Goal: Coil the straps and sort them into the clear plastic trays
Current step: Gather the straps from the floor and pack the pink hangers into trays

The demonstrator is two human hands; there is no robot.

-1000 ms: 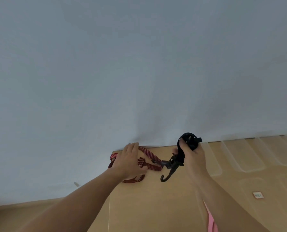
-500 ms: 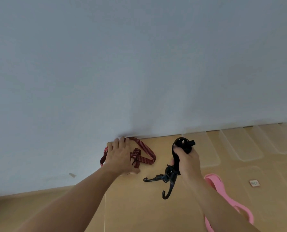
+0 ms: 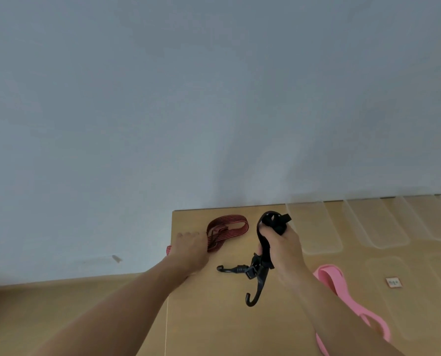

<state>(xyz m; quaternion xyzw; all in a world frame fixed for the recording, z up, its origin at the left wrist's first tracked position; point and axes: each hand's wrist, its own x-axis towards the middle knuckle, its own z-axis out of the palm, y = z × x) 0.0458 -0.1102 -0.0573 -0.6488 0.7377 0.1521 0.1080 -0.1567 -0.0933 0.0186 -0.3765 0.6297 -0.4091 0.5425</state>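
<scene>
My right hand (image 3: 282, 249) grips a coiled black strap (image 3: 270, 222) above the wooden table (image 3: 214, 319); its two black hooks (image 3: 252, 281) hang below my fist. A red striped strap (image 3: 228, 228) lies looped near the table's far left corner. My left hand (image 3: 192, 249) rests on the red strap's near end, fingers reaching over the table's left edge. A pink strap (image 3: 342, 299) lies to the right, partly hidden by my right forearm. Several clear plastic trays (image 3: 314, 227) line the far right side.
A grey wall fills the upper view. The table's left edge runs just beside my left hand, with a lower wooden surface (image 3: 47, 304) beyond it. Small white labels (image 3: 393, 282) lie on the table at right.
The view has tilted down, so more table and the pink strap show. My left hand slid left off the red loop toward the table edge. My right hand keeps its hold on the black strap.
</scene>
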